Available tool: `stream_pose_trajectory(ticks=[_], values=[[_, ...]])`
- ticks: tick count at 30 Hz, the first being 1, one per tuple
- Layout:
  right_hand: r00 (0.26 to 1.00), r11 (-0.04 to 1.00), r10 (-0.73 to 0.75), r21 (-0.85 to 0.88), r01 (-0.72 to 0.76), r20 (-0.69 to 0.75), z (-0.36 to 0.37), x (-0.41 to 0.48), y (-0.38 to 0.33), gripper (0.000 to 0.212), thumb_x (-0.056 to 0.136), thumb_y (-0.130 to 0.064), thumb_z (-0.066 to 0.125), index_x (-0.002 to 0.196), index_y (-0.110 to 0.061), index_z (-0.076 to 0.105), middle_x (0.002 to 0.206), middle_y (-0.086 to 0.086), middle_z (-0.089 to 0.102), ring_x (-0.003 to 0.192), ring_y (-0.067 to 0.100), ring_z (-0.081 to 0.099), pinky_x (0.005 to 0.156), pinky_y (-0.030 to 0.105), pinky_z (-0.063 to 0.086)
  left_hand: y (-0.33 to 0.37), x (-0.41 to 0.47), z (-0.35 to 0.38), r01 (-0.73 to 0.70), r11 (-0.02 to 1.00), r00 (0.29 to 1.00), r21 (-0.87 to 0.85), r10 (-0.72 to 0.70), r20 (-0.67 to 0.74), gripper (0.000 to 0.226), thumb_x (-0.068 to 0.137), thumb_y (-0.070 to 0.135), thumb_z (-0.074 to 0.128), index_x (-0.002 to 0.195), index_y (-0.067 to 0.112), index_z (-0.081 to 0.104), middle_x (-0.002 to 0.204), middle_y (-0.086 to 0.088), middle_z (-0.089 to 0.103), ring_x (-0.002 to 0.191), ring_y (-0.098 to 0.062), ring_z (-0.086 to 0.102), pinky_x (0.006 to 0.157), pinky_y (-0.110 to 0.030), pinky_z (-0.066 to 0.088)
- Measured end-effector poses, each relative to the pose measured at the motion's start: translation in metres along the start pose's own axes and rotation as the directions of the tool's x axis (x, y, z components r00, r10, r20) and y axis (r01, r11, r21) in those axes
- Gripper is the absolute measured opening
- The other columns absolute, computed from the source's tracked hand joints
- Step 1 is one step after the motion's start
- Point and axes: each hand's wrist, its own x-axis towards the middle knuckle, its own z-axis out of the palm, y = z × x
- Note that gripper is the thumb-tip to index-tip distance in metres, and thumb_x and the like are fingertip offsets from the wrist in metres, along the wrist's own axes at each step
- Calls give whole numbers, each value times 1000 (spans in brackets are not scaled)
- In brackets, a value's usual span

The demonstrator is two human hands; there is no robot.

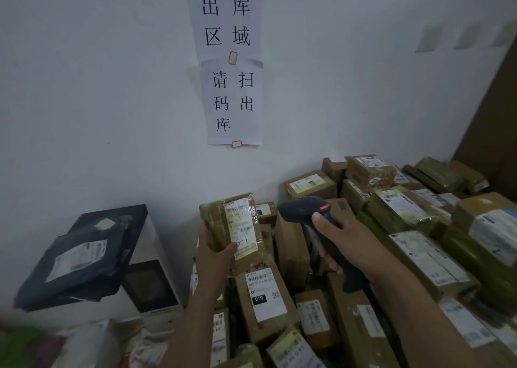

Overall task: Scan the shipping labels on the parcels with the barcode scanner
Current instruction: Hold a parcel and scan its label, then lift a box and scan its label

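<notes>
Head view: left hand (214, 251) grips small brown taped parcel (232, 229) upright above the pile, white shipping label (242, 227) facing fwd; right hand (340, 241) wraps black handheld barcode scanner (316, 222), aimed at it w/ thumb near trigger, prob. to scan.

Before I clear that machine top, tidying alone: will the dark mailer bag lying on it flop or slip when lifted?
Probably floppy: the dark mailer bag is creased and droops past the edge of the white machine. Likely slippery, since its plastic looks smooth. Weight I cannot judge.
</notes>
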Motion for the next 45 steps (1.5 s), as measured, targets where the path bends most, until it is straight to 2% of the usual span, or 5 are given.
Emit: stream_pose_trajectory(ticks=[15, 26, 30, 36, 45], values=[[999, 996, -19, 93, 16, 34, 7, 12, 3, 75, 73, -71, 49, 90, 0, 63, 66, 12, 67, 50, 22, 59, 52, 30, 48, -6, 3, 0, -17, 999, 1000, 50, 16, 24, 77, 85, -1, 69, 134, 46, 34, 107, 11, 62, 93, -9, 66, 59, -21, 57], [995, 987, 47, 160, -32, -93, -15, 59, 18, 51, 97, -50, 47, 73, -6, 60, 48, 1, 60, 39, 13, 55, 43, 22, 45, -34, 52, 25, 290, 957, 954, -16, -291, -75, 69, 83, 34, 76, 144, 30, 43, 123, -7, 67, 99, -28, 70, 87, -52, 57], [983, 976, 99, 209, -66, -152, -21, 103, 35, 53, 98, -49, 47, 71, -5, 60, 48, 1, 59, 39, 12, 54, 41, 21, 44, -42, 85, 47, 329, 932, 943, 152, -316, -103, 82, 60, 68, 70, 128, 26, 56, 115, -2, 69, 100, -24, 67, 93, -50, 54], [968, 959, 150, 268, -93, -200, -20, 189, 68, 61, 95, -56, 47, 71, -2, 62, 52, 9, 60, 42, 19, 55, 45, 26, 46, -63, 154, 81, 334, 852, 941, 403, -277, -194, 61, 89, 61, 52, 127, 15, 58, 107, -3, 65, 97, -26, 60, 96, -41, 47], [976, 944, 183, 297, -142, -115, 7, 279, 125, 55, 93, -52, 51, 89, 1, 63, 60, 7, 63, 47, 21, 58, 43, 26, 46, -133, 257, 139, 587, 802, 776, -112, -597, -203, 77, 92, 43, 64, 151, 11, 27, 142, -15, 50, 123, -36, 52, 93, -47, 52]])
